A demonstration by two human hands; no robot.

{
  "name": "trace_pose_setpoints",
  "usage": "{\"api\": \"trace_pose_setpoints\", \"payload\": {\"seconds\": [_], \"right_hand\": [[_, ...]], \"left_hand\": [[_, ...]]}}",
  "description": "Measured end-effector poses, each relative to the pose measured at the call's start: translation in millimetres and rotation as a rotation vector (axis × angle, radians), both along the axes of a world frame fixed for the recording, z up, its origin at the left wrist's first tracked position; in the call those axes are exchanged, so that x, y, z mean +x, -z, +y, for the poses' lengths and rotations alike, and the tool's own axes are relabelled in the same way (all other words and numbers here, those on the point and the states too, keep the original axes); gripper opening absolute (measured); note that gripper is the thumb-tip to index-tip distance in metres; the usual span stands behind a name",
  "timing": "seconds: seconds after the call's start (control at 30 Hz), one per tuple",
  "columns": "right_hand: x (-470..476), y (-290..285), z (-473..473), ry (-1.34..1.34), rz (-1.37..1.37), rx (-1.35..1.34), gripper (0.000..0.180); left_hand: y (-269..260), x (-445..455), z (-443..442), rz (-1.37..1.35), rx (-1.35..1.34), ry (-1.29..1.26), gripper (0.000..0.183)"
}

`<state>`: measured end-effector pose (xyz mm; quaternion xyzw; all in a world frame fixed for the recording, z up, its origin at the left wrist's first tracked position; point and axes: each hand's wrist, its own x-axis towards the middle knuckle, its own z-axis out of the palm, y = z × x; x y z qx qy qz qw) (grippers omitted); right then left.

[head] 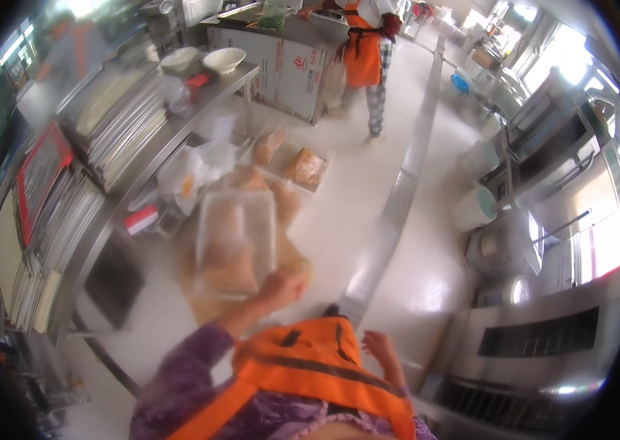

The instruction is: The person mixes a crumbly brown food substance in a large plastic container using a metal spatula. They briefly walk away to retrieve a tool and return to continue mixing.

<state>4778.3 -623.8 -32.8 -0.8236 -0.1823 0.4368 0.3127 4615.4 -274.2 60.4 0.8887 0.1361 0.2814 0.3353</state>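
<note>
My left hand [287,285] is curled in front of me, beside the near right corner of a whitish tray [271,231]. A yellowish blur lies at its fingers; whether the hand holds it I cannot tell. Inside the tray are blurred pinkish-brown packages [227,264]. Tan material, perhaps cardboard [205,311], shows under and around the tray. My right hand [379,347] hangs beside my orange apron [299,352], its fingers slightly apart and nothing in them.
A steel table [123,203] with stacked flat trays [134,121] and bowls [224,59] runs along the left. Ahead, another tray [325,170] holds brown packages. Beyond it a person in an orange apron [362,60] stands at a counter. A metal floor drain [398,203] and ovens [541,341] lie to the right.
</note>
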Motion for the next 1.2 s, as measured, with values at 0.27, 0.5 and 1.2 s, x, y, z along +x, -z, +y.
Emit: {"api": "trace_pose_setpoints", "payload": {"seconds": [0.27,0.5,1.2], "right_hand": [[237,6,73,-0.182,-0.223,-0.040,0.025],[337,-108,306,0.060,0.847,0.416,0.043],[554,-142,824,-0.316,0.334,0.893,0.033]], "left_hand": [[-2,207,81,-0.041,0.088,0.010,0.011],[-19,318,126,0.056,0.135,0.029,0.011],[-49,506,399,0.068,0.223,-0.425,0.048]]}}
